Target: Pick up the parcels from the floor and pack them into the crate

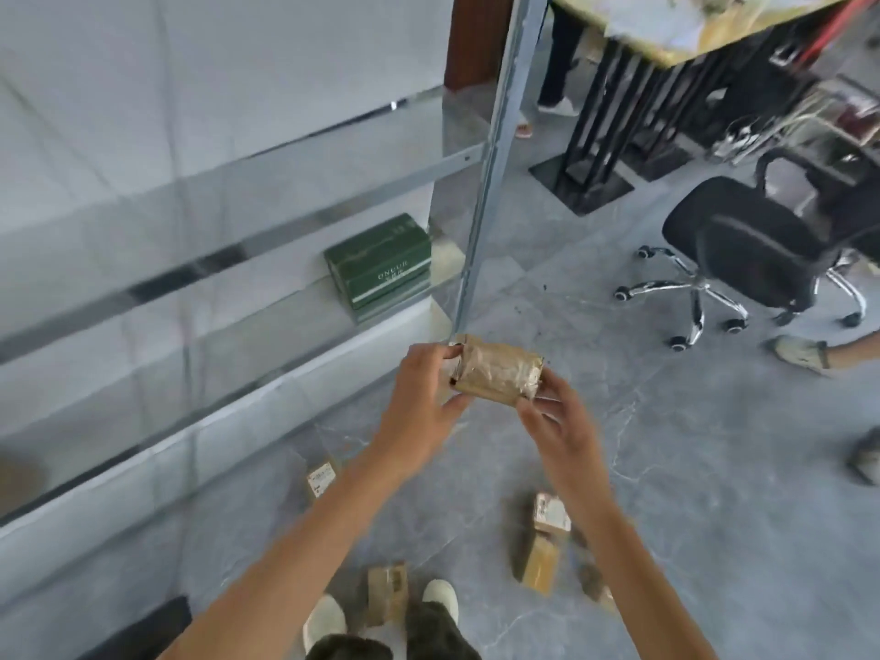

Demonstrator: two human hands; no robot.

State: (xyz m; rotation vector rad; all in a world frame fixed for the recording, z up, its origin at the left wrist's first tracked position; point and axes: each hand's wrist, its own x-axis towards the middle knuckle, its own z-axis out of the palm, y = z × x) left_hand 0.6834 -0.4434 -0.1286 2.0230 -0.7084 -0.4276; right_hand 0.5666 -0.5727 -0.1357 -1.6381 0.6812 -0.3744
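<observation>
A small brown parcel point(497, 373) wrapped in clear tape is held up in front of me, well above the floor. My left hand point(421, 397) grips its left end and my right hand point(559, 419) pinches its right end. Several more brown parcels lie on the grey floor below: one with a white label point(323, 479) to the left, one between my shoes point(388, 590), a labelled one point(551, 513) and a plain one point(540, 569) to the right. No crate is in view.
A metal shelf rack point(495, 150) with glass shelves stands to the left, holding a green box point(381, 266). A black office chair point(752, 254) and a black-legged table point(666, 40) stand at the right. Other people's feet point(800, 354) show at the right edge.
</observation>
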